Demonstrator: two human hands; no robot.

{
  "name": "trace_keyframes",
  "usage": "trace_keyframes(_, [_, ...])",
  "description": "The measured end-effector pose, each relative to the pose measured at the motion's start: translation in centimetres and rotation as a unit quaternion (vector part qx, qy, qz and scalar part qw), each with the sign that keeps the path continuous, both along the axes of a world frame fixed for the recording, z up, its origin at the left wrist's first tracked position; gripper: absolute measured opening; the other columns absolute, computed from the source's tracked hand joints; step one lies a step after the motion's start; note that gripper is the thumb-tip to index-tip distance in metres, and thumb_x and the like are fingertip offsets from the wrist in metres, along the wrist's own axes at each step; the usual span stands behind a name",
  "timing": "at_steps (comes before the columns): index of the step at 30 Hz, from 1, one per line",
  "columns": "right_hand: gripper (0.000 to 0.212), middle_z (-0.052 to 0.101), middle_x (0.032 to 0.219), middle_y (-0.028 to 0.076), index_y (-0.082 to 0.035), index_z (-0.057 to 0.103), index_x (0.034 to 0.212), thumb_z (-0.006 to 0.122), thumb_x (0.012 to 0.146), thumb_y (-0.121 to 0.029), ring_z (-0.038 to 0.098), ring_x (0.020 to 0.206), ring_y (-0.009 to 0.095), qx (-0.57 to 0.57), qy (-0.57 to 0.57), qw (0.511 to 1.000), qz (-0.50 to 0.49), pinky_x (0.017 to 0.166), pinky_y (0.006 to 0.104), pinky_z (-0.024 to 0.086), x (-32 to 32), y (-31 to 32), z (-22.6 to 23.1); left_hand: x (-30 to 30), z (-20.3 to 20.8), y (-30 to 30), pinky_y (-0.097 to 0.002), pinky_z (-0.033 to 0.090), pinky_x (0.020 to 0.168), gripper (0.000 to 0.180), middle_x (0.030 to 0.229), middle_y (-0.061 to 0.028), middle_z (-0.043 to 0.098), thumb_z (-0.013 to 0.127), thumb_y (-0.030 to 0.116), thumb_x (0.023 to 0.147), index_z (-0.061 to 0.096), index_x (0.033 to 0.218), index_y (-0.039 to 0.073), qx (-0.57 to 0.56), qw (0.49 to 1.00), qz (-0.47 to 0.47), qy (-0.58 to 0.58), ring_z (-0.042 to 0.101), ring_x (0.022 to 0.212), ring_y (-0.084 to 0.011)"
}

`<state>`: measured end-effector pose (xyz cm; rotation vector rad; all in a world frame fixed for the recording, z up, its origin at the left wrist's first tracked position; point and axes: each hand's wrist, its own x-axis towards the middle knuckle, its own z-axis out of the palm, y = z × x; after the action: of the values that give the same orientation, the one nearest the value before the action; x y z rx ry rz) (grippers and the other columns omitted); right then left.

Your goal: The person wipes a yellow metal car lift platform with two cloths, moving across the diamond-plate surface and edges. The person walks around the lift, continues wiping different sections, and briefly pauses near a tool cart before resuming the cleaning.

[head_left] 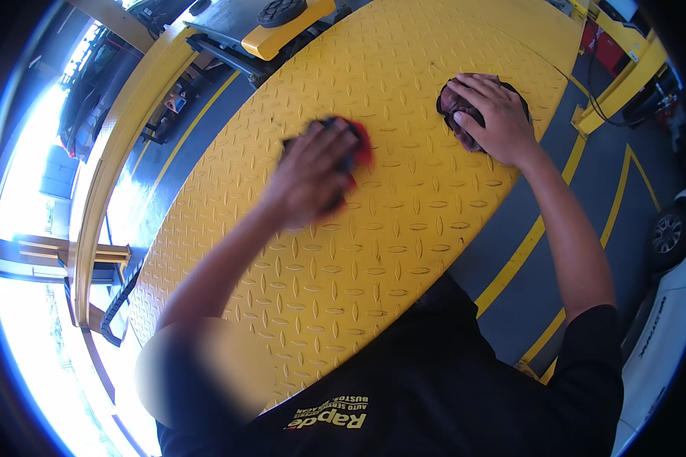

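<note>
The platform [343, 251] is bright yellow with a raised diamond-tread pattern; on it, under the left hand [309, 179], lies a red and dark cloth [360, 148]; under the right hand [492, 114], a dark maroon pad [453, 103]; beside the platform, the grey floor [511, 251] carries yellow stripes [537, 228]; the shirt [434, 381] is black.

Two hands are on one yellow tread-plate ramp [373, 251]: the left hand [309, 179] and the right hand [492, 114]. There are two cloths, one red cloth [362, 148] under the left hand and one dark cloth [453, 107] under the right. One yellow lift arm [282, 30] carries one round black pad [280, 11]. One car wheel [668, 234] shows at the right edge.
</note>
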<state>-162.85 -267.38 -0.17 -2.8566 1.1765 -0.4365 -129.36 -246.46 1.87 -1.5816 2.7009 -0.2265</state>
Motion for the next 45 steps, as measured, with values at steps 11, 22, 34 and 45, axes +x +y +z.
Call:
trace_keyframes(11, [0.06,0.041,0.168,0.001,-0.023,0.047,0.16,0.053,0.105,-0.047,0.033,0.157,0.022,-0.003,0.011,1.0,-0.005,0.129,0.0524,0.021,-0.3,-0.5,-0.4,2.6,-2.8,-8.8,-0.0584,0.02,0.129,0.054,0.174,-0.011,0.03,0.043,0.042,0.112,0.052,0.153,0.009,-0.04,0.984,0.146,0.092,0.023,0.16,-0.0397])
trace_keyframes(22, [0.066,0.038,0.17,0.005,-0.025,0.047,0.159,0.058,0.1,-0.05,0.034,0.155,0.027,0.052,0.079,0.974,0.205,0.122,0.0509,0.026,-2.9,-6.2,3.0,-17.2,0.2,0.0,-0.0643,0.02,0.127,0.06,0.175,-0.0091,0.028,0.076,0.04,0.089,0.063,0.146,0.031,0.089,0.96,0.16,0.21,0.021,0.161,-0.042])
trace_keyframes(34, [0.077,0.032,0.173,0.008,-0.02,0.04,0.164,0.047,0.102,-0.065,0.023,0.162,0.028,0.021,0.045,0.824,0.565,0.131,0.0531,0.015,17.3,-9.8,0.1,-4.3,-1.5,-5.0,-0.0547,0.022,0.127,0.056,0.174,-0.0127,0.03,0.05,0.038,0.108,0.055,0.149,0.002,-0.052,0.831,0.543,0.111,0.026,0.158,-0.0438])
trace_keyframes(45, [0.077,0.025,0.177,0.005,-0.024,0.031,0.168,0.031,0.105,-0.067,0.022,0.162,0.029,0.031,0.081,0.943,0.323,0.132,0.0495,0.012,29.6,-21.9,-0.3,1.2,-1.5,-9.2,-0.0525,0.018,0.13,0.06,0.176,-0.0077,0.026,0.043,0.043,0.11,0.049,0.157,0.006,-0.03,0.82,0.561,0.112,0.023,0.161,-0.0366])
